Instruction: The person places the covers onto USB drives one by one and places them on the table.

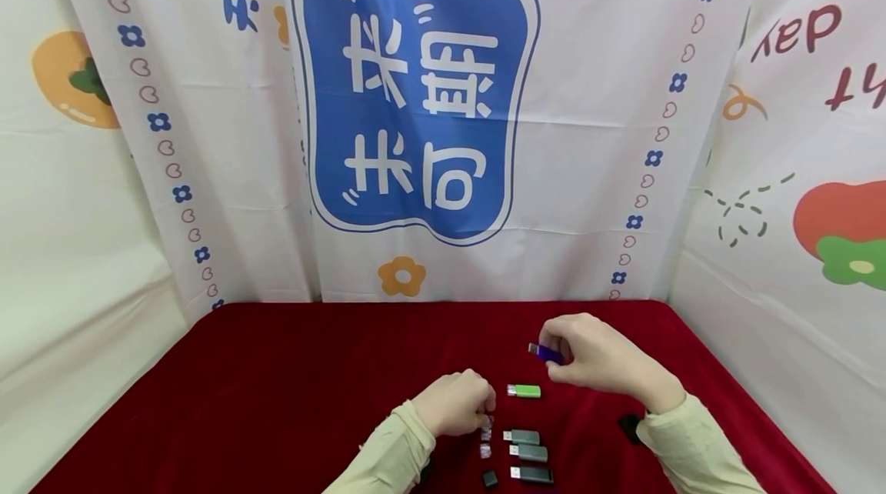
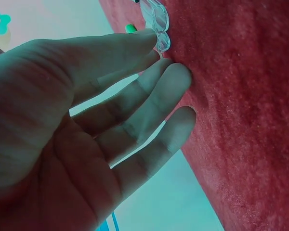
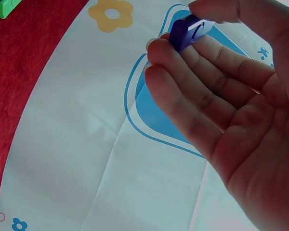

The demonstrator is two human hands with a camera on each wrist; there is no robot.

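Observation:
My right hand pinches a purple USB flash drive between thumb and fingers, raised above the red cloth. Its metal plug points left. In the right wrist view the purple drive shows at the fingertips, the other fingers loosely bent. Lower and to the left, my left hand reaches down to a column of clear caps and pinches the one at its far end. From the left wrist, thumb and index fingertips meet right at the clear caps. The fingers partly hide the pinched cap.
A green flash drive lies between the hands. Nearer lie two grey drives and a darker one, plugs to the left. A black cap sits below the clear ones. Red cloth covers the table; printed curtains surround it.

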